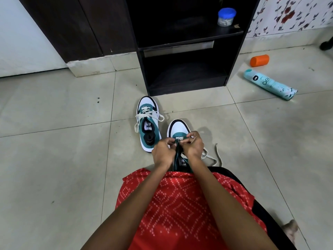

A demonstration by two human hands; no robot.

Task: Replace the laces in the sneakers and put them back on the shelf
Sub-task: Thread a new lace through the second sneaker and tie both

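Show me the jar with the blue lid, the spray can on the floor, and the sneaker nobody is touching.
Jar with the blue lid (225, 18): head view, clear body under the lid.
Spray can (269, 84): head view, middle of its teal body.
Untouched sneaker (148, 125): head view, on its tongue.

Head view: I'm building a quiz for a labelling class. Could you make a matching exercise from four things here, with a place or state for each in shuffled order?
Things:
1. blue-lidded jar
2. spray can
3. far sneaker
4. near sneaker

Places or states:
A. pinched at its laces by the left hand and right hand
B. on the shelf
C. lying on its side on the floor
D. standing alone, lace ends loose

Pairs: 1-B; 2-C; 3-D; 4-A
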